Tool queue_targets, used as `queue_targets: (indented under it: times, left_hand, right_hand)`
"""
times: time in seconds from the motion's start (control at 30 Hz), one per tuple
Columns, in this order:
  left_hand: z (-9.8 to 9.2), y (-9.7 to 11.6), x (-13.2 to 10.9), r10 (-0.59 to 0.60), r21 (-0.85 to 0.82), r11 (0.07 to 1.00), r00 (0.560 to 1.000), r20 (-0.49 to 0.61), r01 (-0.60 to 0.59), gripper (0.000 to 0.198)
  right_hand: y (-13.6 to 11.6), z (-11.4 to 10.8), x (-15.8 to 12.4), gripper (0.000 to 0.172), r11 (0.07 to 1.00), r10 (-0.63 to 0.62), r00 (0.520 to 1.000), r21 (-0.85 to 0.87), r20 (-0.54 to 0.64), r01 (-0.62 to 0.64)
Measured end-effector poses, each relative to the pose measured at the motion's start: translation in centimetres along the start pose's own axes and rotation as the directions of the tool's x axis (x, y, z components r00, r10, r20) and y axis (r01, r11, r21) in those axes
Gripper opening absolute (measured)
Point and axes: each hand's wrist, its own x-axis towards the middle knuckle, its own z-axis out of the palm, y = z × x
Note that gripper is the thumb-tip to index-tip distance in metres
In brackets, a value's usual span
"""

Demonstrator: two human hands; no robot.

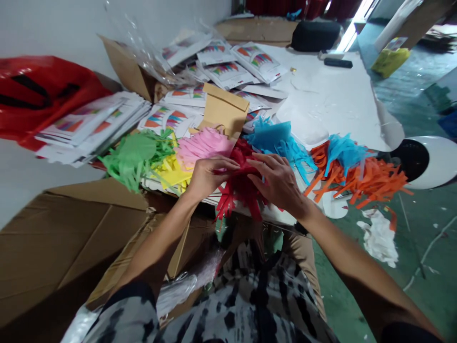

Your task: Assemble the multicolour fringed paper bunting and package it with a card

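Both my hands work at a bundle of red fringed tissue paper (240, 191) on the white table's near edge. My left hand (208, 175) is curled, its fingertips pinching the top of the red fringe. My right hand (278, 183) rests on the bundle's right side, fingers bent and pressing into the paper. Around it lie other fringed bundles: pink (204, 145), yellow (172, 171), green (137, 156), blue (278, 139) and orange (360, 177), with a second blue piece (343, 151) on the orange one.
A brown paper bag (224, 110) stands behind the pink bundle. Stacks of printed white packets (93, 125) cover the table's left and back. Red plastic bag (34, 93) at far left. Open cardboard boxes (67, 243) sit below left. Crumpled white paper (380, 236) lies on the green floor.
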Motion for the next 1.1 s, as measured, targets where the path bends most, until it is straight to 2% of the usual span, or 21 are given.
queue_targets:
  times: [0.13,0.23,0.3,0.4,0.5,0.6,0.63,0.7,0.77,0.83,0.9,1.0,1.1]
  left_hand:
    - [-1.0,1.7,1.7,0.191,0.177,0.966,0.982,-0.009,-0.187,0.012]
    - [-1.3,2.4,2.4,0.266,0.292,0.928,0.960,-0.084,-0.231,0.006]
    - [-1.2,2.5,2.4,0.245,0.321,0.930,0.952,-0.182,-0.178,0.005]
    - [-0.4,2.0,1.4,0.134,0.244,0.969,0.922,-0.364,-0.044,0.012]
    - [0.8,1.2,0.0,0.083,0.195,0.981,0.898,-0.432,0.004,0.013]
    - [1.8,0.5,-1.3,0.205,0.359,0.931,0.911,-0.359,-0.068,0.012]
    - [2.1,0.4,-1.6,0.265,0.431,0.894,0.921,-0.284,-0.124,0.012]
    - [2.6,0.2,-2.0,0.335,0.547,0.800,0.940,-0.068,-0.246,0.014]
    - [3.1,-0.1,-2.3,0.308,0.620,0.719,0.944,0.119,-0.313,0.015]
    - [3.3,-0.2,-2.5,0.215,0.681,0.664,0.951,0.223,-0.310,0.016]
    - [3.1,-0.4,-2.7,0.118,0.732,0.622,0.957,0.264,-0.278,0.018]
    - [1.9,-0.6,-3.0,0.016,0.767,0.602,0.964,0.266,-0.221,0.018]
    - [0.2,0.0,-3.1,0.036,0.682,0.714,0.981,0.191,-0.159,0.021]
  right_hand:
    - [-0.1,0.4,2.0,0.023,0.997,-0.014,0.999,0.075,-0.049,0.018]
    - [-0.2,-0.1,3.3,0.021,0.989,0.004,0.997,0.148,-0.075,0.007]
    - [-0.4,-0.6,4.1,0.021,0.984,0.006,0.996,0.178,-0.085,0.009]
    - [-1.0,-1.6,5.5,0.020,0.981,0.004,0.993,0.192,-0.115,0.018]
    - [-1.8,-2.6,6.8,0.020,0.983,-0.005,0.986,0.182,-0.165,0.035]
    - [-2.6,-4.2,7.8,0.021,0.986,0.000,0.975,0.161,-0.224,0.037]
    - [-2.8,-4.9,8.1,0.021,0.988,0.013,0.970,0.155,-0.242,0.026]
    - [-3.3,-6.5,8.4,0.020,0.990,0.054,0.959,0.143,-0.280,-0.014]
    - [-3.6,-8.5,8.3,0.019,0.991,0.069,0.936,0.133,-0.344,-0.024]
    - [-3.5,-10.7,7.5,0.020,0.991,0.030,0.897,0.129,-0.441,0.031]
    - [-3.0,-13.1,6.1,0.023,0.985,-0.018,0.852,0.139,-0.523,0.106]
    - [-1.5,-16.2,3.0,0.021,0.968,0.057,0.831,0.235,-0.553,0.090]
    - [-0.1,-17.9,-0.1,0.016,0.921,0.206,0.787,0.387,-0.582,0.045]
